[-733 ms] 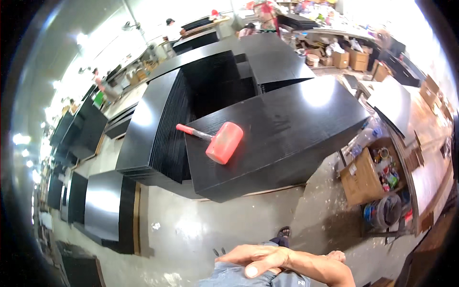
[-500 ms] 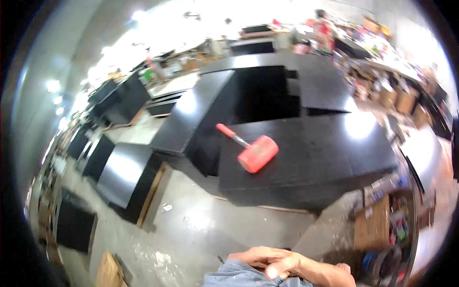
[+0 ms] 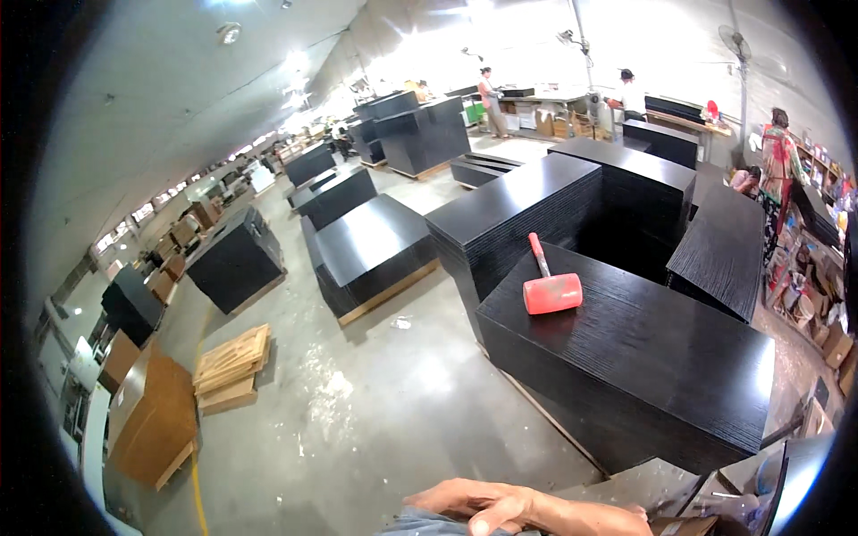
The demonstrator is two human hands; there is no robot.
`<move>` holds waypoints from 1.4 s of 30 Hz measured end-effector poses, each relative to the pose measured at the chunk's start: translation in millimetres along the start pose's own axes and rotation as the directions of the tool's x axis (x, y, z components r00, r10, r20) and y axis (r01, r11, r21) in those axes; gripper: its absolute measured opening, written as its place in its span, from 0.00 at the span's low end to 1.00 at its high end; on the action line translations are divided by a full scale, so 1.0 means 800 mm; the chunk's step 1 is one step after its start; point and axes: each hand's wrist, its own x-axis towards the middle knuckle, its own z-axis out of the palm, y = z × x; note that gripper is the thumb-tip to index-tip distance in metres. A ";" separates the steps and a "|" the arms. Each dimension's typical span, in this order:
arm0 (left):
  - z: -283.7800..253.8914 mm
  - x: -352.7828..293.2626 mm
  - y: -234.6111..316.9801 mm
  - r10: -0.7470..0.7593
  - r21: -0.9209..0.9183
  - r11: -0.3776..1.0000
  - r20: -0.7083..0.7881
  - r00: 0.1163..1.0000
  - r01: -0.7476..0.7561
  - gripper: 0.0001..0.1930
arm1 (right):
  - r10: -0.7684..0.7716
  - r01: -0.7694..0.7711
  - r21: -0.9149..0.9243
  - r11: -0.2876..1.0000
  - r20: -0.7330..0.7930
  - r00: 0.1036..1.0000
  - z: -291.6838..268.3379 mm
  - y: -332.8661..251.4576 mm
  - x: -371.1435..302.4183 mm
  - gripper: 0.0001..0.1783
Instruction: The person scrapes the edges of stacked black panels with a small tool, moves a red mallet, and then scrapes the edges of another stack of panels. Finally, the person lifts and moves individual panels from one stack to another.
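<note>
My right hand (image 3: 474, 502) is at the lower edge, in front of grey-blue clothing (image 3: 420, 523). Its forearm comes in from the right, the fingers stretch leftward with the thumb apart, and no held thing shows. My left hand is out of sight. Ahead, a mallet (image 3: 554, 295) with a red head and red grip lies on a waist-high stack of black panels (image 3: 643, 357). Neither hand touches it; its handle points away from me. Behind that stack, further black panel stacks (image 3: 527, 201) surround a dark gap.
More black stacks (image 3: 371, 241) on wooden pallets stand to the left. Wooden boards (image 3: 234, 362) and a brown carton (image 3: 152, 411) sit on the grey floor (image 3: 357, 447). Several people work in the back, one standing at the right (image 3: 779, 152). Boxes and clutter line the right side.
My view has turned left, so the mallet and stacks now appear further right and more of the left floor shows. The mallet stays on its stack; my right hand keeps its pose.
</note>
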 end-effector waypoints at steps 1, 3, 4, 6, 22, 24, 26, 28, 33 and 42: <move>0.011 0.017 0.008 -0.002 0.000 1.000 -0.027 1.000 0.002 0.06 | -0.035 0.030 0.076 0.997 0.062 0.997 0.011 0.004 -0.010 0.41; 0.032 0.045 0.025 -0.004 -0.007 1.000 -0.074 0.997 0.003 0.06 | 0.046 -0.058 0.056 0.997 0.192 0.980 0.029 -0.012 -0.032 0.42; 0.047 0.058 0.035 0.000 -0.012 1.000 -0.096 0.995 -0.001 0.06 | 0.077 -0.085 0.042 0.996 0.164 0.983 0.036 -0.007 -0.043 0.42; 0.066 0.082 0.048 0.013 -0.011 1.000 -0.139 0.990 -0.015 0.06 | 0.114 -0.118 0.026 0.993 0.138 0.984 0.051 0.003 -0.057 0.42; 0.153 0.171 0.111 0.077 -0.064 0.992 -0.373 0.924 -0.109 0.06 | 0.308 -0.276 -0.145 0.950 0.285 0.908 0.117 -0.022 -0.116 0.46; 0.164 0.172 0.122 0.081 -0.070 0.991 -0.388 0.918 -0.117 0.06 | 0.291 -0.253 -0.164 0.954 0.288 0.912 0.122 -0.016 -0.120 0.46; 0.168 0.173 0.127 0.099 -0.064 0.989 -0.399 0.912 -0.135 0.06 | 0.265 -0.221 -0.179 0.959 0.282 0.922 0.122 -0.008 -0.129 0.46; 0.173 0.173 0.132 0.118 -0.064 0.986 -0.393 0.912 -0.155 0.06 | 0.216 -0.200 -0.098 0.975 0.190 0.958 0.115 0.001 -0.139 0.45; 0.164 0.178 0.138 -0.083 -0.138 0.989 -0.234 0.969 0.051 0.04 | -0.002 0.022 -0.079 0.997 0.239 0.971 0.113 -0.009 -0.139 0.39; 0.123 0.232 0.158 -0.469 -0.545 0.784 -0.209 0.858 0.297 0.07 | -0.309 0.428 -0.259 0.866 0.395 0.865 0.079 0.036 -0.187 0.29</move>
